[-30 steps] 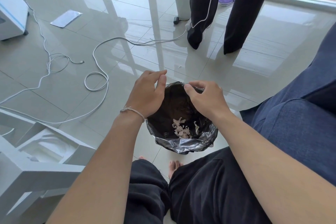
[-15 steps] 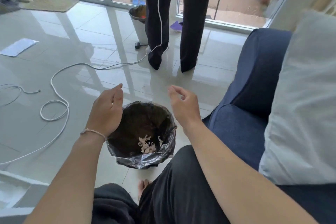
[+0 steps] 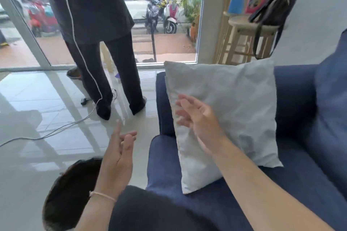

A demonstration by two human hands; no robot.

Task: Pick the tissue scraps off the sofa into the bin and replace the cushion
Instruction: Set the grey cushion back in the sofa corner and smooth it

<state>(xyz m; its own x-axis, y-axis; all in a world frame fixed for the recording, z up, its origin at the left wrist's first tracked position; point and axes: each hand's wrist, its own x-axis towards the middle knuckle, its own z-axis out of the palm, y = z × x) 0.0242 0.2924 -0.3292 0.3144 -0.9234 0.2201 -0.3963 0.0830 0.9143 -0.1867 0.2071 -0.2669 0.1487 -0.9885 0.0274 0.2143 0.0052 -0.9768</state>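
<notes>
Both hands were empty, fingers spread, the right hand (image 3: pixel 199 118) near the pale cushion (image 3: pixel 234 110) propped at the sofa (image 3: pixel 293 189) arm end, the left hand (image 3: pixel 118 154) above the bin (image 3: pixel 69 193), so only the cushion seemed left.

The cushion (image 3: pixel 225 114) stands on the sofa (image 3: pixel 293 193) seat, leaning against the arm at its far end. The bin (image 3: pixel 69 193) sits on the floor (image 3: pixel 37 155) left of the sofa's front edge. A standing person (image 3: pixel 105 62) is beyond the bin; a stool (image 3: pixel 249 39) stands behind the sofa's far end.
</notes>
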